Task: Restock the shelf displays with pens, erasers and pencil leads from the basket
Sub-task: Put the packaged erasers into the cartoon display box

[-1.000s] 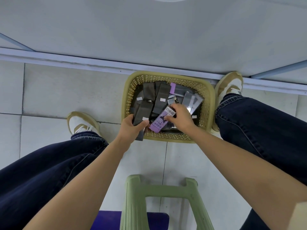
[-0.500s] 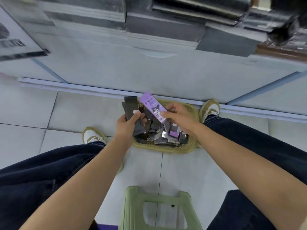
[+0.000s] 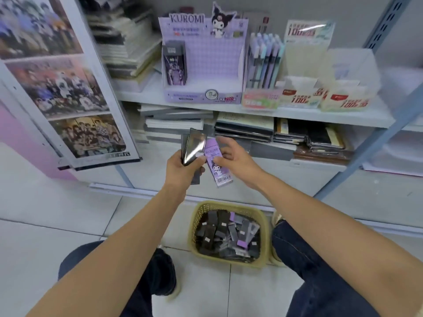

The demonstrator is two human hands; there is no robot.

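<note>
Below the front edge of the shelf [image 3: 320, 117], the right hand [image 3: 238, 159] is pinching the purple packet [image 3: 218, 170], its long axis pointing up toward the purple display box [image 3: 201, 65] directly above, while the left hand [image 3: 183, 168] is gripping dark packets [image 3: 194, 147] just beside it.

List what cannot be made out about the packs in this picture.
- Head view: dark packs in the left hand: glare and fingers hide labels and count.
- Head view: loose packs in the basket: too small and overlapping; contents unclear.
- Head view: purple Kuromi pack in the right hand: small print blurred.
</note>
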